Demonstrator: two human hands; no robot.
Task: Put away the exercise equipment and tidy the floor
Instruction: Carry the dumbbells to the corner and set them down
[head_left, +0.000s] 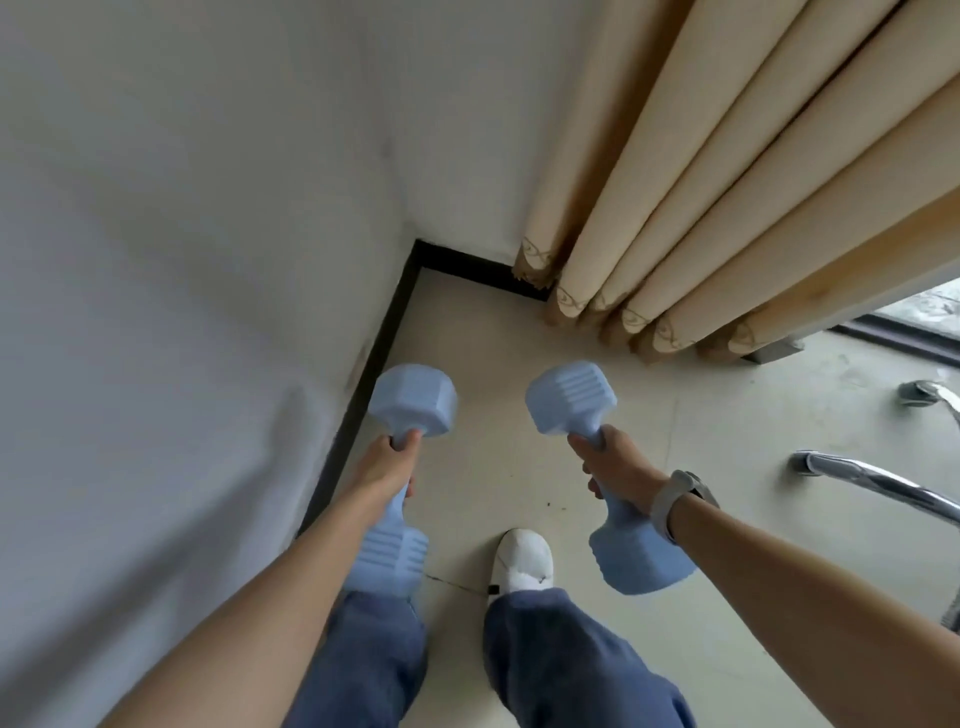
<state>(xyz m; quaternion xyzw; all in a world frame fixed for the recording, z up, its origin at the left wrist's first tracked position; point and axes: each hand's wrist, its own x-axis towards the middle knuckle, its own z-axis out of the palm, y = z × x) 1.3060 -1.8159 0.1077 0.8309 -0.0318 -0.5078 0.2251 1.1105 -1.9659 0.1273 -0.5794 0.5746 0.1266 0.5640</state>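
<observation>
Two light-blue dumbbells are carried above the floor (519, 364), facing the room corner where the white wall (182, 234) meets the black skirting (384, 343).

Left hand (384, 467): the grip is closed around the handle of the left dumbbell (410, 405), fingers wrapped at mid-handle, one head forward and one head back over the trouser leg. Right hand (621, 467): the grip is closed around the handle of the right dumbbell (571, 397) in the same manner; a watch (678, 499) sits on that wrist.

Handling, as judged:
- The heads are ribbed and hexagonal with a matte moulded or coated look. Expect a rigid body, moderate weight and fair friction.
- Hold at the centre of the handle so both heads balance; an off-centre hold tips the load.
- The flat faces should resist rolling once set down.
- Lower under control: the floor looks like hard tile and could chip or knock loudly.

The curtain (701, 208) hangs just beside the corner. Chrome tubing (883, 480) stands at the right; a white shoe (522, 561) lies between the dumbbells.
</observation>
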